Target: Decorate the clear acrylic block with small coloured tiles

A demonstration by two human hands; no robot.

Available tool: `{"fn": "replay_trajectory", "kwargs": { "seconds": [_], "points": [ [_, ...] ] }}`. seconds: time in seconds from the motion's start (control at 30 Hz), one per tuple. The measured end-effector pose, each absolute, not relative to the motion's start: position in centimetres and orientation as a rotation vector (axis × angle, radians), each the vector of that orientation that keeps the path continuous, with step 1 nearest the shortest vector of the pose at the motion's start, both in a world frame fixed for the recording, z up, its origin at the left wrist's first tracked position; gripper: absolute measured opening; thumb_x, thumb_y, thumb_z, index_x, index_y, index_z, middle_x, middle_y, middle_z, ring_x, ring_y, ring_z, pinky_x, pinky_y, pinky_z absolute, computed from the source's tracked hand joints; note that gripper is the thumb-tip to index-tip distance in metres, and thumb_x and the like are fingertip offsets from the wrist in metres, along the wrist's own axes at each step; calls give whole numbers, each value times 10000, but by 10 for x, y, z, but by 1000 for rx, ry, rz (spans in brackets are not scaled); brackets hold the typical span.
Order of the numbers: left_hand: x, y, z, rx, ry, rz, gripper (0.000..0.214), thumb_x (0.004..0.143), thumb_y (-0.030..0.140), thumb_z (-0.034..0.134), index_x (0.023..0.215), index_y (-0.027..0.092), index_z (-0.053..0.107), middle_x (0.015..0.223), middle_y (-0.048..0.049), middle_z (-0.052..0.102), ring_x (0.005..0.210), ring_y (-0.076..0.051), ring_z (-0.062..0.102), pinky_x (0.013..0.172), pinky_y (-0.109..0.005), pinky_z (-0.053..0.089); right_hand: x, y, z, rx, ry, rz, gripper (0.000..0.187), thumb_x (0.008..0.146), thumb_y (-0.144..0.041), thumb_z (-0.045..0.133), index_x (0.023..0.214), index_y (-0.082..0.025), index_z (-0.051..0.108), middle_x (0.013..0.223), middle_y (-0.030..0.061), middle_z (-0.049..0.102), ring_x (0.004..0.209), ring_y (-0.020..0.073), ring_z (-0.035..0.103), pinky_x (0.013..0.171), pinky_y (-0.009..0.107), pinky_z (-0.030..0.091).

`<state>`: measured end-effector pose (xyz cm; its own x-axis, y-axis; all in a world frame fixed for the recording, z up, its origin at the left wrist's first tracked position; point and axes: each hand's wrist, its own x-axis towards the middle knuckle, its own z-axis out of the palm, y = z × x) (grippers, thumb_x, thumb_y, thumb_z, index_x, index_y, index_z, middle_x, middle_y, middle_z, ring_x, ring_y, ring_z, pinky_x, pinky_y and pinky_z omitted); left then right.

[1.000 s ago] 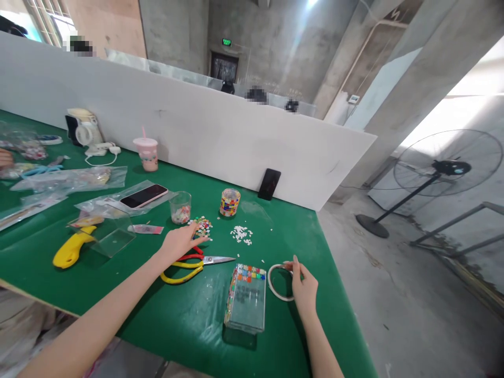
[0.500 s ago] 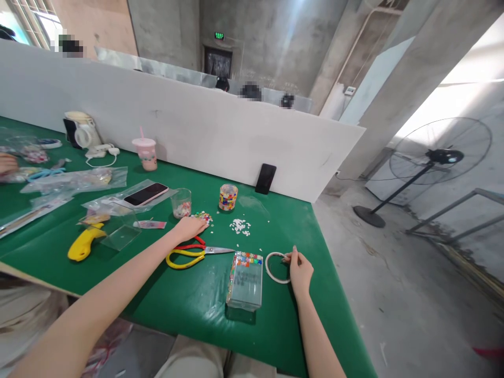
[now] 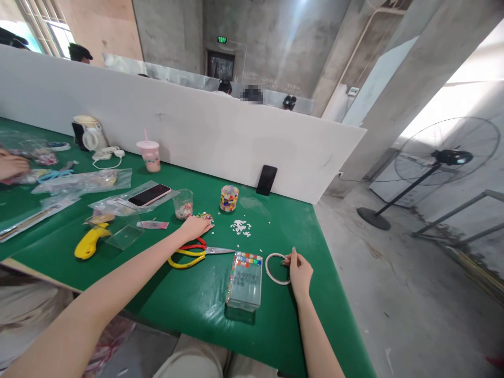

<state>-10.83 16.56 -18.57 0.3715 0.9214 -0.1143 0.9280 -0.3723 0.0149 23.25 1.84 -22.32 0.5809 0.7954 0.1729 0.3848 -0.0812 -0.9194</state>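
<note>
My left hand (image 3: 196, 227) is over a small pile of coloured mosaic tiles (image 3: 205, 216), its fingers close together; whatever is under the fingertips is hidden. At the right, my right hand (image 3: 301, 270) is closed at the edge of a thin white ring that looks like a roll of tape (image 3: 269, 274), with a finger reaching inside it. Between the hands stands a clear box (image 3: 249, 286), with coloured tiles along its top edge and left side. Scissors (image 3: 188, 259) with red and yellow handles lie slightly open below my left hand.
White tiles (image 3: 240, 227) lie scattered near a tile-covered round container (image 3: 229, 199). A clear cup (image 3: 183, 205), a phone (image 3: 150, 195), a yellow tool (image 3: 91, 242) and a pink tumbler (image 3: 149, 156) are leftward. Another phone (image 3: 266, 179) leans on the white partition (image 3: 205, 131). Another person's hand (image 3: 11, 165) is far left.
The view has shifted slightly, so the surroundings sit a little farther right and lower. My left hand stays at the coloured tiles and my right hand stays at the tape roll.
</note>
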Motion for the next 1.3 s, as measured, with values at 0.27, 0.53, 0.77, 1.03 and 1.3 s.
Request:
{"fn": "replay_trajectory", "kwargs": {
  "seconds": [0.27, 0.53, 0.77, 1.03, 1.3],
  "points": [
    [-100, 165, -182, 2528, 1775, -142, 321, 937, 350, 582, 1182, 143, 591, 1163, -93, 631, 996, -215, 639, 850, -426, 552, 232, 18, -227, -1725, -1029, 451, 556, 925, -616, 425, 678, -166, 639, 590, 36, 695, 582, 178, 688, 648, 309, 548],
    [-101, 159, -174, 2507, 1846, -166, 344, 950, 404, 549, 1166, 140, 594, 1092, -85, 654, 939, -203, 652, 821, -413, 556, 243, 27, -236, -1866, -1103, 231, 276, 940, -339, 583, 1150, -163, 615, 1169, 81, 646, 1003, 211, 650, 861, 425, 552],
    [-97, 164, -176, 2504, 1796, -257, 317, 944, 357, 571, 1179, 145, 592, 1137, -86, 640, 973, -208, 645, 841, -421, 554, 244, 32, -250, -1976, -1181, 85, 339, 939, -322, 583, 1248, -183, 573, 1326, 102, 567, 1164, 261, 583, 968, 504, 492],
    [-89, 169, -182, 2419, 1858, -178, 315, 937, 336, 585, 1186, 143, 590, 1171, -94, 629, 1004, -218, 638, 856, -429, 551, 243, 31, -251, -1974, -1207, -35, 353, 934, -315, 589, 1265, -195, 567, 1405, 106, 511, 1248, 285, 524, 1026, 539, 440],
    [-96, 157, -170, 2130, 1930, 258, 318, 943, 335, 574, 1199, 146, 581, 1160, -97, 631, 997, -221, 639, 842, -428, 554, 245, 31, -256, -1939, -1219, -50, 336, 928, -312, 599, 1238, -184, 582, 1376, 104, 535, 1230, 281, 538, 1015, 535, 449]
  ]
}}
